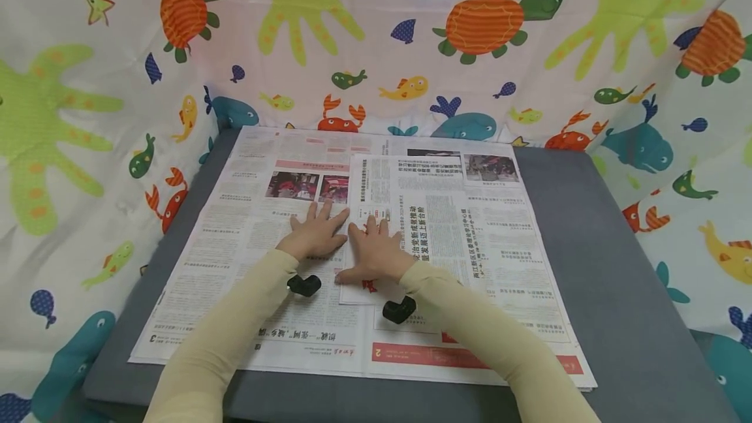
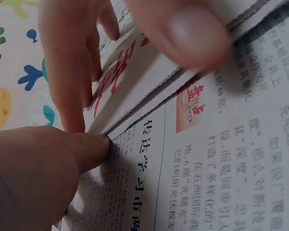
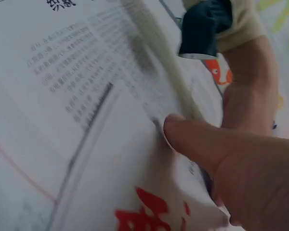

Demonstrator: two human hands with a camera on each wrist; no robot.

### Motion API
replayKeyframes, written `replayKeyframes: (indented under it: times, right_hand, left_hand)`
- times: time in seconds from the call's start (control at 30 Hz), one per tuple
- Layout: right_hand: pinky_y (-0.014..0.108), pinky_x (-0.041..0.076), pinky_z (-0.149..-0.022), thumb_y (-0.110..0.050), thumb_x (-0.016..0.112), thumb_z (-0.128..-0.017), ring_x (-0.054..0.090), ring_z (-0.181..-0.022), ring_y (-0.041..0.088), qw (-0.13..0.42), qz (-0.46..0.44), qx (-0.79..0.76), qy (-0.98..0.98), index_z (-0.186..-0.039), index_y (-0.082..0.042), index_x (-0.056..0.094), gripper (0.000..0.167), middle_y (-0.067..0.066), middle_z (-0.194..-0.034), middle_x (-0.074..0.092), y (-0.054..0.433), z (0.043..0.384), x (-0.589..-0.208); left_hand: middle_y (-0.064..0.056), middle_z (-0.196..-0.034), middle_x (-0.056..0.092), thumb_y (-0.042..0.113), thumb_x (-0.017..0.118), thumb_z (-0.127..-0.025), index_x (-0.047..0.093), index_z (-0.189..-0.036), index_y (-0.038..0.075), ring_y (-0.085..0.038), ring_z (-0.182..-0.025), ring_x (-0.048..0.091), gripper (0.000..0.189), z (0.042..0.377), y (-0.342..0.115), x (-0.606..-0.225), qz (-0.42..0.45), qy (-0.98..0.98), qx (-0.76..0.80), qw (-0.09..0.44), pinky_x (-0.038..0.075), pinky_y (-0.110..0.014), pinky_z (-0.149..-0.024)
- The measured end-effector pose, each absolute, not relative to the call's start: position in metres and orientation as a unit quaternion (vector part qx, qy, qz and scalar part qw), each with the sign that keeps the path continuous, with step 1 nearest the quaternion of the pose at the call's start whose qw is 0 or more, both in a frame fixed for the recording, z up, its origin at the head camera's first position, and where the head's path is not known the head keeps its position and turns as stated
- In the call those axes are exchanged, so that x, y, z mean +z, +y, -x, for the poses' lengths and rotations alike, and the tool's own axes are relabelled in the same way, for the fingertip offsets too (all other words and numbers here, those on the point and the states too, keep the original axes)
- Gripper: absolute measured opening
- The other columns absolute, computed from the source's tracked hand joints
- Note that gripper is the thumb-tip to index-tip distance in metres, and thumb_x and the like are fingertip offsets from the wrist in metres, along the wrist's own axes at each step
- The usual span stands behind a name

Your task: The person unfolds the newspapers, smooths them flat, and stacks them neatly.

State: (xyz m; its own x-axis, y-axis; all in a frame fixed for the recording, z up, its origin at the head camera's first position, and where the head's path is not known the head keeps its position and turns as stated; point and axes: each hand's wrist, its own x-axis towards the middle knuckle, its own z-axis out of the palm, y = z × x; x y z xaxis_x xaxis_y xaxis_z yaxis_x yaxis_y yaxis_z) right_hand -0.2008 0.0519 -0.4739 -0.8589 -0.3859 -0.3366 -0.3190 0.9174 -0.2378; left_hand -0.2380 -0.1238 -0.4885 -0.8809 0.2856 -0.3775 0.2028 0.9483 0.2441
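Observation:
A folded newspaper (image 1: pixel 435 214) with red and black print lies on top of a larger spread newspaper (image 1: pixel 235 260). My left hand (image 1: pixel 317 232) rests just left of the folded newspaper, fingers spread, its thumb (image 2: pixel 94 149) touching the layered edge in the left wrist view. My right hand (image 1: pixel 376 252) lies with spread fingers on the folded newspaper's left part, over the red characters (image 3: pixel 149 211). In the right wrist view, the right thumb (image 3: pixel 188 134) is at the paper's edge. The undersides of both hands are hidden in the head view.
A grey table (image 1: pixel 611 292) extends past the newspapers on both sides. Behind and beside it hangs a white curtain (image 1: pixel 388 109) printed with sea animals. Each wrist wears a small black camera, one on the left (image 1: pixel 304 286) and one on the right (image 1: pixel 399 310).

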Motion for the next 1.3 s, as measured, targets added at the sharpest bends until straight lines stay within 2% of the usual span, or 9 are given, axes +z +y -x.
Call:
replayKeyframes:
  times: [0.13,0.3,0.53,0.63,0.8,0.97,1.07,1.17,1.3]
  right_hand:
    - [0.081,0.028,-0.109,-0.075,0.078,-0.071,0.012,-0.155,0.054,0.198,0.153,-0.069,0.966,-0.164,-0.025,0.023,0.119,0.026,-0.17,0.012,0.041,0.198,-0.478]
    - [0.08,0.031,-0.108,-0.068,0.084,-0.068,0.016,-0.154,0.054,0.199,0.136,-0.074,0.968,-0.161,-0.025,0.03,0.116,0.025,-0.169,0.017,0.039,0.199,-0.475]
    - [0.079,0.03,-0.109,-0.06,0.088,-0.07,0.017,-0.155,0.05,0.206,0.133,-0.089,0.966,-0.16,-0.033,0.033,0.109,0.019,-0.17,0.02,0.039,0.202,-0.474]
    - [0.08,0.03,-0.108,-0.055,0.089,-0.071,0.019,-0.155,0.051,0.203,0.143,-0.099,0.964,-0.158,-0.031,0.037,0.104,0.019,-0.169,0.023,0.041,0.204,-0.474]
    - [0.08,0.037,-0.102,-0.049,0.088,-0.074,0.027,-0.15,0.053,0.192,0.173,-0.116,0.959,-0.152,-0.026,0.048,0.091,0.02,-0.164,0.033,0.047,0.205,-0.472]
    - [0.071,0.044,-0.103,-0.041,0.083,-0.081,0.035,-0.146,0.053,0.198,0.199,-0.14,0.949,-0.15,-0.02,0.052,0.079,0.019,-0.161,0.039,0.054,0.209,-0.468]
    - [0.06,0.049,-0.104,-0.038,0.08,-0.085,0.045,-0.14,0.049,0.199,0.213,-0.148,0.945,-0.152,-0.017,0.05,0.076,0.019,-0.158,0.044,0.057,0.211,-0.466]
    - [0.049,0.054,-0.095,-0.031,0.078,-0.087,0.06,-0.12,0.04,0.191,0.225,-0.164,0.941,-0.149,-0.014,0.052,0.069,0.018,-0.141,0.059,0.06,0.213,-0.464]
    - [0.041,0.054,-0.084,-0.021,0.078,-0.089,0.065,-0.093,0.026,0.167,0.222,-0.187,0.942,-0.14,-0.01,0.059,0.055,0.012,-0.117,0.071,0.062,0.214,-0.462]
  left_hand:
    - [-0.014,-0.174,-0.001,0.048,0.046,-0.105,0.02,-0.164,0.032,-0.048,-0.158,-0.002,0.066,0.238,-0.12,-0.488,-0.124,0.966,0.098,0.207,0.008,-0.085,-0.112]
    - [-0.015,-0.173,0.0,0.048,0.047,-0.105,0.021,-0.164,0.032,-0.048,-0.158,-0.002,0.067,0.238,-0.119,-0.489,-0.124,0.966,0.097,0.203,0.008,-0.085,-0.111]
    - [-0.015,-0.173,-0.001,0.047,0.044,-0.106,0.019,-0.164,0.032,-0.048,-0.158,-0.002,0.065,0.237,-0.12,-0.488,-0.12,0.967,0.093,0.206,0.008,-0.085,-0.112]
    - [-0.015,-0.173,-0.001,0.047,0.044,-0.106,0.019,-0.164,0.032,-0.049,-0.158,-0.002,0.065,0.237,-0.12,-0.488,-0.119,0.967,0.092,0.206,0.008,-0.085,-0.112]
    - [-0.015,-0.173,0.001,0.046,0.045,-0.106,0.02,-0.164,0.032,-0.049,-0.158,-0.001,0.065,0.236,-0.121,-0.488,-0.121,0.967,0.093,0.203,0.009,-0.085,-0.111]
    - [-0.015,-0.173,0.001,0.047,0.046,-0.106,0.019,-0.164,0.033,-0.048,-0.158,-0.001,0.066,0.236,-0.121,-0.489,-0.122,0.967,0.091,0.204,0.009,-0.085,-0.112]
    - [-0.015,-0.173,0.001,0.047,0.046,-0.106,0.019,-0.164,0.033,-0.048,-0.158,-0.001,0.066,0.237,-0.122,-0.489,-0.122,0.967,0.092,0.204,0.009,-0.085,-0.112]
    - [-0.015,-0.173,0.002,0.047,0.045,-0.106,0.019,-0.164,0.032,-0.048,-0.158,0.0,0.065,0.238,-0.122,-0.489,-0.121,0.968,0.089,0.201,0.01,-0.085,-0.111]
    - [-0.016,-0.173,0.002,0.048,0.045,-0.106,0.019,-0.164,0.032,-0.048,-0.158,0.0,0.066,0.238,-0.122,-0.49,-0.122,0.968,0.089,0.198,0.01,-0.085,-0.111]
